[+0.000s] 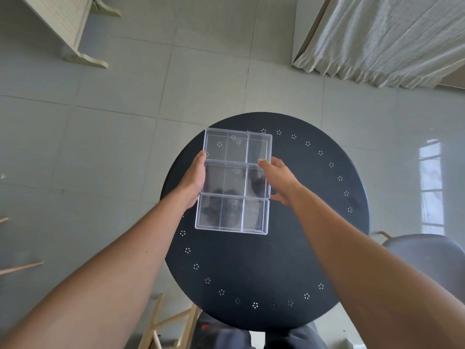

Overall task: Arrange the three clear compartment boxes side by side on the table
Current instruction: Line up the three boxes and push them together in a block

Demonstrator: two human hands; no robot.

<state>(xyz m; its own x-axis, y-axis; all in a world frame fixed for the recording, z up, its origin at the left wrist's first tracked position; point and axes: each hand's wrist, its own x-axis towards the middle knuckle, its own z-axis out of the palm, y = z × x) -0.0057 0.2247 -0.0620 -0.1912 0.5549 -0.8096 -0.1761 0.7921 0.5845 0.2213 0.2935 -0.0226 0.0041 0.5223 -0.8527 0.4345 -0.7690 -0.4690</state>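
Three clear compartment boxes lie in a column on the round black table (302, 222), touching edge to edge. The far box (237, 147) reaches the table's far left rim. The middle box (235, 180) sits between my hands. My left hand (195, 180) presses flat against its left side. My right hand (279, 178) holds its right side, thumb at the near corner, fingers at the far corner. The near box (231, 214) lies free, offset slightly left of the middle one. Each box has three compartments.
The table has a ring of small flower-shaped holes near its rim. A grey chair (427, 258) stands to the right. A light wooden frame (166, 323) shows at lower left, white furniture (75, 28) at far left, a curtain (377, 39) at far right.
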